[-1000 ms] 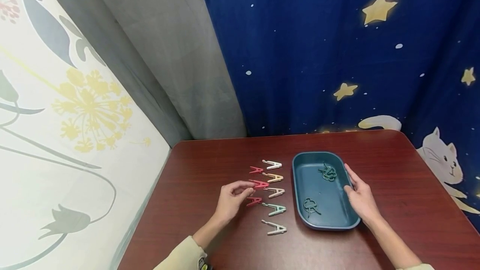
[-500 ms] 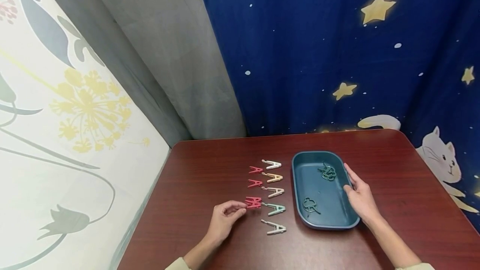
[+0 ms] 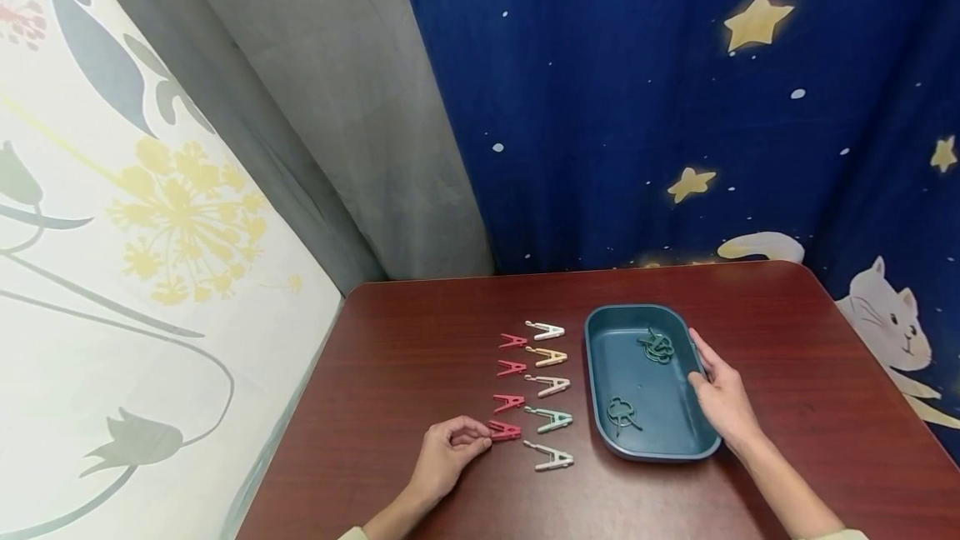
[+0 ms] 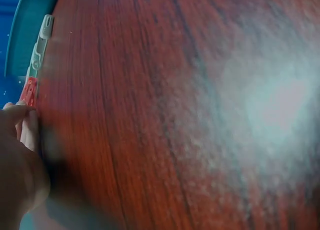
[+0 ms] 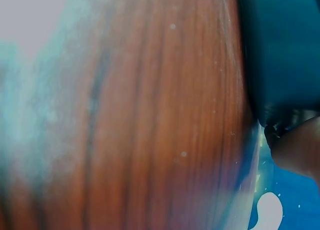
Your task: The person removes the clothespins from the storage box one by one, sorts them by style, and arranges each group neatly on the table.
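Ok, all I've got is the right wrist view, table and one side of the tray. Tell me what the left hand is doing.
Observer: The left hand pinches one end of a red clip between thumb and finger.

Operator: Understood. Now report what lies just to the right of that.

Observer: A column of five paler clips, running away from the person.

Operator: Good. Tell me what's inside the container my camera only catches from the side.

Observer: The tray holds dark green looped pieces in two spots: a cluster toward the far end and more toward the near end.
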Available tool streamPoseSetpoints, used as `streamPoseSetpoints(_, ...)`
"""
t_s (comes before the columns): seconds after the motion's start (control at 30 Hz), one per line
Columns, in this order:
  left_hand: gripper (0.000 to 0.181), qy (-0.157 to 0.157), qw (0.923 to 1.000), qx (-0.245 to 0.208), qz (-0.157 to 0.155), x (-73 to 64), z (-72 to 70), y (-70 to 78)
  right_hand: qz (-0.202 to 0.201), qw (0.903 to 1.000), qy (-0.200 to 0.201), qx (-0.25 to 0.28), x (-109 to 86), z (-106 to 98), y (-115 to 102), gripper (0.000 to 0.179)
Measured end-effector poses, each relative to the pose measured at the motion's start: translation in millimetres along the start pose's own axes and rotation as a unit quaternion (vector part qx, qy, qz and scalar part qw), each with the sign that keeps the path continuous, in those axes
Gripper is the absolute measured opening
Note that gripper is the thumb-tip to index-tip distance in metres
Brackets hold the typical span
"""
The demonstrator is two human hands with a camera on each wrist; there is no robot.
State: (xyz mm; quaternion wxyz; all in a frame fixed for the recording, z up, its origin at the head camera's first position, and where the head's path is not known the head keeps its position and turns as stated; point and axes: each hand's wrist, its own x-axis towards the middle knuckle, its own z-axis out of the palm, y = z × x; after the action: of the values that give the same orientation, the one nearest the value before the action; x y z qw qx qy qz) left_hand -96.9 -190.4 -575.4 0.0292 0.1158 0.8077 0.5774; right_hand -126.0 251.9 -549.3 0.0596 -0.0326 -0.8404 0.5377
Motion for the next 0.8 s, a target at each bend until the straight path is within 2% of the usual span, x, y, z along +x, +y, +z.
streamPoseSetpoints(0.13, 0.01, -0.009, 0.9996, 0.027, 0.006, -0.4, -0.1, -1.1, 0.001, 1.0, 0.002, 0.001, -0.2, 0.1, -0.3, 0.068)
streamPoseSetpoints(0.3, 0.013, -0.008, 0.9928, 0.108, 0.051, -1.0, -0.7, -0.5, -0.003, 1.0, 0.003, 0.006, -0.2, 0.0, -0.2, 0.068)
streamPoseSetpoints(0.4, 0.016, -0.009, 0.9878, 0.139, 0.07, -1.4, -1.2, 1.0, -0.006, 1.0, 0.004, 0.007, 0.0, 0.0, -0.3, 0.068)
streamPoseSetpoints(0.7, 0.018, -0.02, 0.9797, 0.164, 0.113, -2.0, -2.5, 0.0, -0.007, 0.9999, 0.003, 0.007, -0.2, -0.2, -0.5, 0.068)
streamPoseSetpoints(0.8, 0.018, -0.022, 0.9795, 0.165, 0.114, -2.4, -3.4, -0.5, -0.005, 1.0, 0.001, 0.007, -0.5, -0.4, -0.1, 0.067)
